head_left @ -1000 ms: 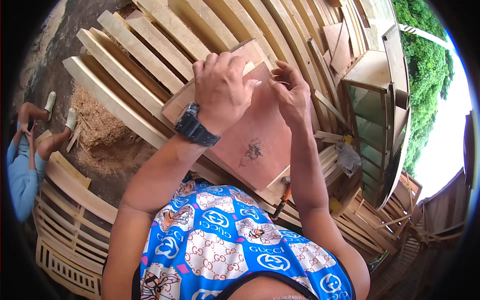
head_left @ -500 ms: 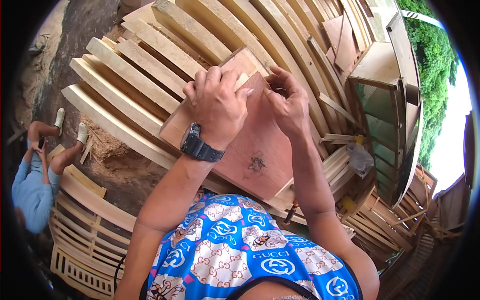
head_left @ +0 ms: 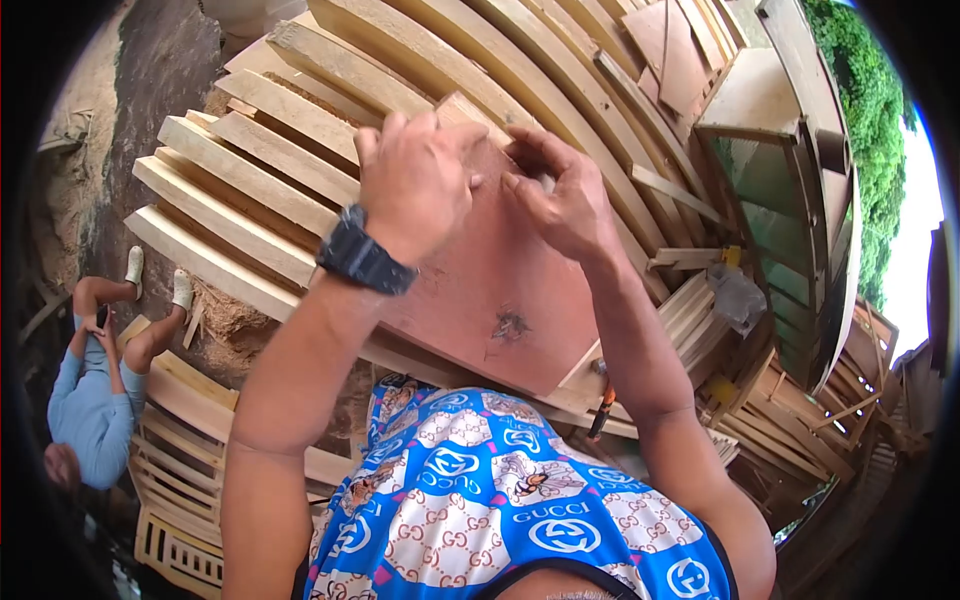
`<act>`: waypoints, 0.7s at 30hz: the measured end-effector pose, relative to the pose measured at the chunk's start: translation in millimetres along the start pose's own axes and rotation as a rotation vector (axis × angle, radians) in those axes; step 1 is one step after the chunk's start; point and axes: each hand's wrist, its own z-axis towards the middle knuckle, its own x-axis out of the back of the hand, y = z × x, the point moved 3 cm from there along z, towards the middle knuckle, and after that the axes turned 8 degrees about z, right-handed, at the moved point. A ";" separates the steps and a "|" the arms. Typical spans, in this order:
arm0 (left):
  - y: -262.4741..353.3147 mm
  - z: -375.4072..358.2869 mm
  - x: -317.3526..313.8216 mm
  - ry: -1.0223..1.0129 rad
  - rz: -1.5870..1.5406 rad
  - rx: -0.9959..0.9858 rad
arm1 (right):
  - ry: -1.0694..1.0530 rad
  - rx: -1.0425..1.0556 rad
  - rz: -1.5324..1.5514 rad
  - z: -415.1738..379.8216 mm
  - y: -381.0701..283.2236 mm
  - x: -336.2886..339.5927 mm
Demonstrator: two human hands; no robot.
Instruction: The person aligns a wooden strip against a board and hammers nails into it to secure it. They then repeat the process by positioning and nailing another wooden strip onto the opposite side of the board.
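Observation:
A reddish-brown plywood board (head_left: pixel 505 275) lies in front of me, with a dark scribbled mark near its lower part. At its far end a pale wooden block (head_left: pixel 466 112) shows between my hands. My left hand (head_left: pixel 415 185), with a black watch (head_left: pixel 362 252) on the wrist, is over the board's far left edge with curled, slightly blurred fingers. Anything beneath its palm is hidden. Beside the far right edge is my right hand (head_left: pixel 562 188), thumb and fingers bent together. What they pinch, if anything, does not show.
Long wooden slats (head_left: pixel 250 190) lie side by side beyond and left of the board. An orange-handled tool (head_left: pixel 603 412) sits near my right forearm. At left, a person (head_left: pixel 95 400) sits by a slatted wooden frame (head_left: pixel 180 480). A clear plastic bag (head_left: pixel 738 300) and glazed cabinet (head_left: pixel 775 210) are at right.
My left hand has shifted left and slightly up, now covering more of the wood there. The right hand has moved slightly left. The whole view has tilted a little.

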 end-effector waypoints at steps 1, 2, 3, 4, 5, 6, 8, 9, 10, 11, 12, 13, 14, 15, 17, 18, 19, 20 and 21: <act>-2.3 4.8 -2.2 -0.022 0.042 -0.080 | -0.026 0.019 0.000 -0.7 6.4 -0.4; -5.8 11.6 -1.2 0.012 0.034 -0.187 | -0.027 0.034 0.019 0.0 9.9 1.0; -8.1 18.4 -2.6 -0.041 0.015 -0.269 | -0.059 0.044 0.031 0.3 13.4 3.8; -2.1 23.3 -0.9 -0.116 0.044 -0.204 | -0.077 0.057 0.071 -1.5 13.8 7.6; 0.5 29.4 1.9 -0.240 -0.006 -0.118 | -0.033 0.086 0.118 -6.0 15.9 7.6; 2.6 32.7 1.9 -0.354 -0.047 -0.030 | 0.012 0.127 0.162 -11.3 17.5 7.3; 1.9 27.3 -2.6 -0.307 -0.019 -0.027 | 0.058 0.117 0.078 -26.7 18.0 6.1; -1.6 24.0 -4.0 -0.249 0.002 -0.003 | 0.084 0.112 -0.013 -32.4 19.5 4.7; -4.4 19.5 -6.4 -0.229 0.018 -0.009 | 0.157 0.154 -0.100 -39.1 27.2 5.0; -6.1 13.0 -7.9 -0.130 -0.032 -0.037 | 0.211 0.115 -0.117 -48.1 33.2 6.3; -3.9 9.1 -11.0 -0.034 -0.082 -0.068 | 0.265 0.073 -0.132 -57.4 38.0 12.2; -4.0 6.5 -12.5 -0.025 -0.079 -0.057 | 0.276 0.084 -0.128 -65.3 40.0 17.2; -3.7 8.1 -13.1 -0.024 -0.077 -0.070 | 0.381 0.095 -0.169 -77.1 42.8 26.5; -5.3 8.2 -13.9 -0.030 -0.066 -0.052 | 0.490 0.094 -0.212 -91.5 48.0 35.3; 0.0 11.1 -14.8 -0.113 -0.072 -0.006 | 0.575 -0.014 -0.219 -125.2 77.0 61.3; 3.4 12.7 -10.6 -0.133 -0.026 -0.062 | 0.646 -0.107 -0.232 -144.9 88.7 78.5; -1.1 17.1 -17.3 -0.219 -0.137 -0.010 | 0.695 -0.254 -0.252 -163.6 97.7 93.8; -1.4 20.4 -18.6 -0.231 -0.121 -0.049 | 0.744 -0.287 -0.286 -182.1 105.0 110.0; -3.7 21.4 -21.6 -0.248 -0.175 -0.045 | 0.710 -0.465 -0.234 -198.5 119.8 121.5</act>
